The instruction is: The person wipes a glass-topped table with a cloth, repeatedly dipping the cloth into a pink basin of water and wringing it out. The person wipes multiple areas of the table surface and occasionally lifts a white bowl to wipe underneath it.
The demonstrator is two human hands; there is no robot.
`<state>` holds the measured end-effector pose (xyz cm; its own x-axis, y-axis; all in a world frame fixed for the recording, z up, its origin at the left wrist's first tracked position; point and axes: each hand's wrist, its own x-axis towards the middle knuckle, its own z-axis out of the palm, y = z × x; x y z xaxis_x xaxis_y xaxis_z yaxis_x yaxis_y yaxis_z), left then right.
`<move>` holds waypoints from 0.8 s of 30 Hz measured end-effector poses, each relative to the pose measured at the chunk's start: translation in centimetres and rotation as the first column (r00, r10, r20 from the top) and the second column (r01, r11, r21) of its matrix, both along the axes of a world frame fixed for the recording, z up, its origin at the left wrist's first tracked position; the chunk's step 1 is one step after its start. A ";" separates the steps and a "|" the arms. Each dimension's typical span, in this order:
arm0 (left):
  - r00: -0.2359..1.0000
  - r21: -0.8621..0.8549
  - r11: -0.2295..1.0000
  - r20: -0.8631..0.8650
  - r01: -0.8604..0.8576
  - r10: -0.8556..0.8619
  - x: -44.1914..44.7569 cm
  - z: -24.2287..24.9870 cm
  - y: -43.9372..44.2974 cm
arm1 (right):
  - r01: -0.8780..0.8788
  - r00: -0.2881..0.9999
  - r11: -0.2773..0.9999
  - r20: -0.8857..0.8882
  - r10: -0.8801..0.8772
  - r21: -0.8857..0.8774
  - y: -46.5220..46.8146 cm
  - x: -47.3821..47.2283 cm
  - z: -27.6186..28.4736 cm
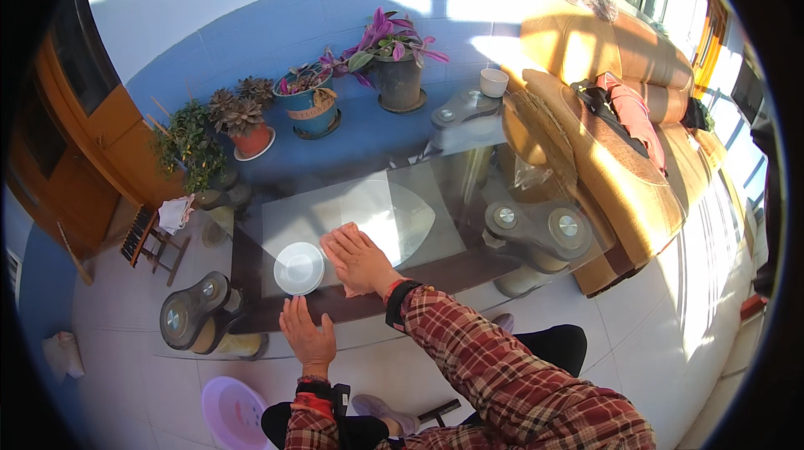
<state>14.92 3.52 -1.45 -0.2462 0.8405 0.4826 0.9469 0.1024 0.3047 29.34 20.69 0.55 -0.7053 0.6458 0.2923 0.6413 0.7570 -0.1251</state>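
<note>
My right hand lies flat over a folded pink cloth and holds it against the glass tabletop. Only the edges of the cloth show around my fingers and palm. Just left of it, a white dish sits on the glass, perhaps more than one stacked. Below that dish is my left hand, empty, thumb spread from the fingers, with its fingertips close to the rim. Whether they touch it I cannot tell.
Rounded table supports with metal discs stand at the corners. A white cup is at the far right corner. Potted plants line the blue wall. A brown sofa flanks the right side. A purple basin rests on the floor.
</note>
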 end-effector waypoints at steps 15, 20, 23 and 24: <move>0.999 -0.040 0.999 -0.032 -0.036 0.035 0.7 0.5 0.2 | 0.969 0.188 0.210 0.162 -0.969 0.133 3.0 48.1 -0.4; 1.000 -0.048 0.999 -0.021 -0.009 0.008 0.6 1.1 0.2 | 0.998 0.021 0.028 0.139 -0.990 0.050 6.2 46.0 -1.0; 1.000 -0.056 0.998 -0.009 -0.007 0.007 0.4 1.2 0.2 | 0.993 0.103 0.111 0.172 -0.980 0.034 9.4 42.1 -0.2; 1.000 -0.043 0.999 -0.009 -0.002 0.002 0.4 1.2 0.3 | 0.982 0.170 0.181 0.159 -0.972 0.053 10.6 40.1 0.0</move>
<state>15.27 3.81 -0.27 -0.2438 0.8598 0.4487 0.9494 0.1173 0.2913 69.47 31.25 0.52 0.4906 0.8456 0.2103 0.8627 -0.5053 0.0190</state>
